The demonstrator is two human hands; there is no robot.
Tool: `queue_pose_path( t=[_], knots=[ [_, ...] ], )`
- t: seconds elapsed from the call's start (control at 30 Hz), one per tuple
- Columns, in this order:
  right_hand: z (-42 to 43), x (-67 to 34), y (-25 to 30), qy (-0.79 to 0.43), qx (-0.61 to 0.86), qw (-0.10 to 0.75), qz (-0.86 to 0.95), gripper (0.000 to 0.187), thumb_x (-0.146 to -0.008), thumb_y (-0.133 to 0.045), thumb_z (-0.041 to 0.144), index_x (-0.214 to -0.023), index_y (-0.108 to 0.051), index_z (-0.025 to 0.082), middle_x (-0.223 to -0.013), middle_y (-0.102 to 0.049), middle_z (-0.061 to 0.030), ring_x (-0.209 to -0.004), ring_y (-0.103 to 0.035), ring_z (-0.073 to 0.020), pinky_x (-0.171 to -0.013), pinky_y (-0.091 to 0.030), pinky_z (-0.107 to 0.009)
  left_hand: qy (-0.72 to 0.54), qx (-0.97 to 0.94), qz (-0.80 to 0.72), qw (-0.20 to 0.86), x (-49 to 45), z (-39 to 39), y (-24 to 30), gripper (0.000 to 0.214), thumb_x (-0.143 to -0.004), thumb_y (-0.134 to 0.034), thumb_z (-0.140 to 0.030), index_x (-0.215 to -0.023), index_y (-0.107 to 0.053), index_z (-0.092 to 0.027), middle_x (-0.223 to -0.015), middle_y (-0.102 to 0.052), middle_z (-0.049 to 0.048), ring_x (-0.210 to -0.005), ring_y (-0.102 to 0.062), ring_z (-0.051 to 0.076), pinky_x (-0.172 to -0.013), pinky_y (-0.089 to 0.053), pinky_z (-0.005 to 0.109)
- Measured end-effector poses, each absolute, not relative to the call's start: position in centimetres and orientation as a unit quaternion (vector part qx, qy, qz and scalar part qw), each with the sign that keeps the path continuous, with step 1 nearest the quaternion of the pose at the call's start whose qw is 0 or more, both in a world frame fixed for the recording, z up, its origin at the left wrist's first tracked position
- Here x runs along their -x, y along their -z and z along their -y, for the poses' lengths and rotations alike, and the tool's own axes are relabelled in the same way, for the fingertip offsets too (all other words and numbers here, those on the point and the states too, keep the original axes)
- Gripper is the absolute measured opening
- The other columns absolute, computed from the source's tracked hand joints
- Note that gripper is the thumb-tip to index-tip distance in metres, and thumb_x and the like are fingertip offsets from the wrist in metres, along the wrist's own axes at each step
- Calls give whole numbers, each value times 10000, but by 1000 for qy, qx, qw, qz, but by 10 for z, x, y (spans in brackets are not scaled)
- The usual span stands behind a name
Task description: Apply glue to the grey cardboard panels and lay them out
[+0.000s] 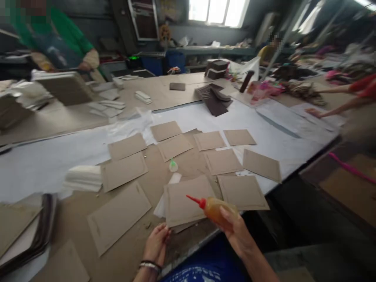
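Observation:
My right hand (235,227) is closed around a glue bottle (220,209) of amber liquid, tilted so its red nozzle points left over a cardboard panel (185,196). My left hand (158,239) pinches the near left corner of that panel. Faint glue-like lines run along the panel's edges, and another piece shows under its near edge. Around it lie several similar panels, among them one on the left (119,217) and one on the right (242,192). A small bottle with a green tip (173,165) stands just beyond the held panel.
A stack of dark-edged boards (44,227) sits at the near left, with folded white material (84,178) beyond it. Dark brown pieces (214,100) lie across the table (235,113). A person in green (70,43) stands far left; another person's arms (331,102) reach in from the right.

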State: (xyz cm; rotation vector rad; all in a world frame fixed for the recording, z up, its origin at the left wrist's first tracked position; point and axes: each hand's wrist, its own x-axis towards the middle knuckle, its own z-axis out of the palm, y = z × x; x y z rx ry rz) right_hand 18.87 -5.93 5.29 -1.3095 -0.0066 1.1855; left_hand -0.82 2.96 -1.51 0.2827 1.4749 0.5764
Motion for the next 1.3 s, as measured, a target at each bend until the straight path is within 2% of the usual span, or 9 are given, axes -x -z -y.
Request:
queue_pose_path(
  t=[0.07, 0.2, 0.37, 0.5, 0.7, 1.07, 1.3],
  knots=[
    [50, -193, -45, -501, 604, 620, -15, 417, -649, -720, 361, -973, -509, 204, -973, -651, -56, -921, -611, -256, -829, -474, -426, -280, -90, -670, 681, 19, -26, 15, 144, -743, -527, 46, -722, -574, -89, -572, -581, -2, -451, -511, 46, -436, -411, 151],
    [35, -196, -34, -433, 684, 584, 51, 503, -583, -754, 383, -959, -458, 229, -880, -632, -24, -830, -612, -240, -768, -490, -407, -299, -83, -656, 688, 13, -28, 17, 135, -686, -572, 59, -724, -611, -65, -542, -605, 4, -420, -513, 44, -410, -391, 139],
    [7, -185, -19, -350, 769, 502, 184, 551, -566, -735, 455, -966, -436, 221, -817, -585, 0, -752, -580, -200, -696, -487, -343, -298, -99, -634, 706, 17, -25, 22, 181, -519, -722, -37, -679, -649, -81, -527, -623, -1, -423, -507, 53, -411, -374, 150],
    [-6, -177, -22, -338, 795, 430, 264, 565, -568, -707, 487, -977, -420, 224, -823, -565, -4, -754, -570, -194, -685, -481, -319, -298, -121, -621, 715, 21, -26, 23, 238, -441, -757, -128, -660, -668, -100, -535, -636, 2, -434, -498, 54, -430, -355, 163],
    [4, -166, -36, -346, 803, 368, 317, 551, -575, -679, 499, -974, -413, 228, -815, -549, -6, -733, -567, -201, -674, -476, -324, -297, -116, -621, 716, 21, -27, 23, 257, -419, -745, -157, -659, -667, -104, -542, -634, 4, -454, -498, 62, -452, -344, 179],
    [28, -155, -47, -396, 796, 330, 318, 540, -572, -692, 473, -970, -421, 227, -833, -568, -12, -763, -573, -218, -710, -471, -339, -286, -142, -624, 713, 24, -26, 28, 246, -455, -704, -166, -683, -658, -89, -560, -627, 15, -471, -495, 74, -467, -337, 194],
    [46, -154, -51, -373, 816, 305, 321, 525, -615, -657, 484, -999, -408, 227, -876, -561, -28, -779, -571, -217, -725, -461, -345, -274, -147, -625, 716, 24, -27, 25, 217, -460, -710, -155, -665, -661, -106, -573, -629, 13, -482, -498, 74, -472, -349, 194]
  ],
)
